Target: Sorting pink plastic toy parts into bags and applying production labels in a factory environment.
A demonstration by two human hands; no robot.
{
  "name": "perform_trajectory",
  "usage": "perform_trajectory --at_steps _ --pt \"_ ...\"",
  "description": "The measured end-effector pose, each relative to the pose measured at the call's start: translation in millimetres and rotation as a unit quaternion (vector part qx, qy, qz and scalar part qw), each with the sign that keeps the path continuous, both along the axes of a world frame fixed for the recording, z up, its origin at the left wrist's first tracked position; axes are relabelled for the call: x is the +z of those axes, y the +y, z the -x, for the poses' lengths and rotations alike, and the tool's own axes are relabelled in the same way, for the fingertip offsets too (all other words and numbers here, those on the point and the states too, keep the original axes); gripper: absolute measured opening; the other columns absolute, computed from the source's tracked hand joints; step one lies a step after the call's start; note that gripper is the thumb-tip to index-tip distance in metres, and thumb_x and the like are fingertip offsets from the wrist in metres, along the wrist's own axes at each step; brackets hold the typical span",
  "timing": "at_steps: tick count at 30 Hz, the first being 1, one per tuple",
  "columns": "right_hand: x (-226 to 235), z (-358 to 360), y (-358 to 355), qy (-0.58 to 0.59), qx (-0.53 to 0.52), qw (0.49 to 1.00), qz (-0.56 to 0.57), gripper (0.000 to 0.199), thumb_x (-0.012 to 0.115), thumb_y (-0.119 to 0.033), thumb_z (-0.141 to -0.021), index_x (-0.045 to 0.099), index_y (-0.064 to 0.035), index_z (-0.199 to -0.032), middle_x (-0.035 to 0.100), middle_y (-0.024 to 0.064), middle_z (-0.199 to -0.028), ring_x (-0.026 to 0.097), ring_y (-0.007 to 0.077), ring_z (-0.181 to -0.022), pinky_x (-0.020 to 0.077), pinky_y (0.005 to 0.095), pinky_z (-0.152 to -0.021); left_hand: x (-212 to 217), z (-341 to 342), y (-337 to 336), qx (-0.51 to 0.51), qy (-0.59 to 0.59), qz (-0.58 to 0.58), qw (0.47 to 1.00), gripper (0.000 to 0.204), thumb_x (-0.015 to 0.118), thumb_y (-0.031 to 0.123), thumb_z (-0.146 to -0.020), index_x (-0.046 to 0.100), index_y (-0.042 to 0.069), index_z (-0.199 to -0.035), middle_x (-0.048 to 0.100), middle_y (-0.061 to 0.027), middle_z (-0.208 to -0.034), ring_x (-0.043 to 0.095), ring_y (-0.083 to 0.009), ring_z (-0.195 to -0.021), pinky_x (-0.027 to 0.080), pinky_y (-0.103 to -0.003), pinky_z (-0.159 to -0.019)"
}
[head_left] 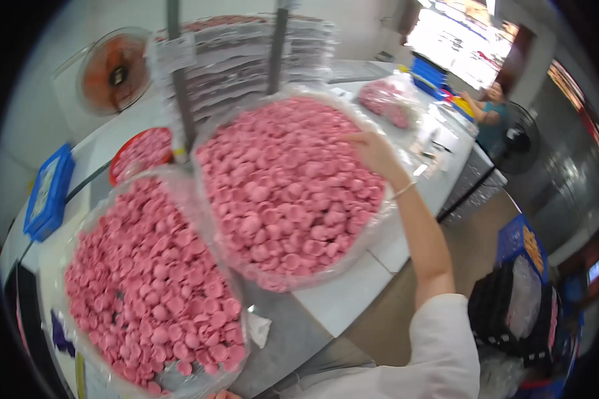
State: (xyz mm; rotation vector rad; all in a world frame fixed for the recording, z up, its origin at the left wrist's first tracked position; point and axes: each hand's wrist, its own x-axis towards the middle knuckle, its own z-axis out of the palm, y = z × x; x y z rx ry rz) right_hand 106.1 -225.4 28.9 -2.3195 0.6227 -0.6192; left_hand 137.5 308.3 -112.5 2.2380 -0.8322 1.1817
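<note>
Two big clear plastic bags full of small pink round pieces lie on a white table (353, 292). My right hand (373, 151) reaches over the far bag (286, 186) and rests on its upper right edge, fingers on the pink pieces. The near bag (146, 279) lies at the lower left. Only a sliver of my left hand (223, 395) shows at the bottom edge, next to the near bag; whether it holds anything is hidden.
A red bowl (140, 153) of pink pieces and a smaller bag of them (387, 101) sit further back. Stacked clear trays (246, 53) stand behind two metal poles. Blue crates (46, 193) sit left and right. Another person (492, 110) sits at the far right beside a fan.
</note>
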Motion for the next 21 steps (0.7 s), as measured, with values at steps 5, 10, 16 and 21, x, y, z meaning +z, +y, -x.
perform_trajectory --at_steps 5,10,16,21 --pt "-15 -2 34 0.047 -0.011 0.987 0.154 0.026 0.048 -0.011 -0.074 0.070 -0.0138 -0.087 0.066 0.0113 -0.076 0.062 0.0237 -0.071 0.0490 0.0394 -0.069 12 0 -9 0.004 -0.016 -0.009 1.000 0.005 0.062 0.016 -0.074 0.061 0.013 -0.070 0.057 -0.0058 -0.074 0.054 -0.0239 -0.063 0.043 -0.035 -0.056" --pt "-18 46 100 -0.006 -0.005 0.996 0.085 0.026 0.048 -0.001 -0.074 0.068 -0.0057 -0.089 0.064 0.0109 -0.071 0.057 0.0155 -0.056 0.0453 0.0276 -0.054 19 11 -15 0.047 -0.014 -0.001 0.999 0.007 0.060 0.012 -0.074 0.062 0.008 -0.069 0.058 -0.0091 -0.071 0.056 -0.0254 -0.062 0.047 -0.034 -0.057" --pt "-86 106 160 -0.152 0.023 0.988 -0.025 0.022 0.048 0.006 -0.076 0.067 -0.0007 -0.086 0.064 0.0055 -0.069 0.055 0.0092 -0.058 0.0420 0.0242 -0.053 5 -73 -41 -0.428 -0.419 0.235 0.765 0.005 0.059 0.015 -0.077 0.058 0.011 -0.074 0.051 -0.0039 -0.072 0.048 -0.0222 -0.063 0.037 -0.035 -0.062" --pt "-130 106 167 -0.227 -0.020 0.967 -0.111 0.023 0.047 0.007 -0.077 0.067 -0.0004 -0.085 0.064 0.0034 -0.070 0.051 0.0059 -0.058 0.0388 0.0208 -0.052 82 -47 -163 -0.310 -0.327 0.191 0.872 0.007 0.058 0.016 -0.078 0.056 0.011 -0.074 0.050 -0.0037 -0.072 0.047 -0.0221 -0.062 0.037 -0.035 -0.062"
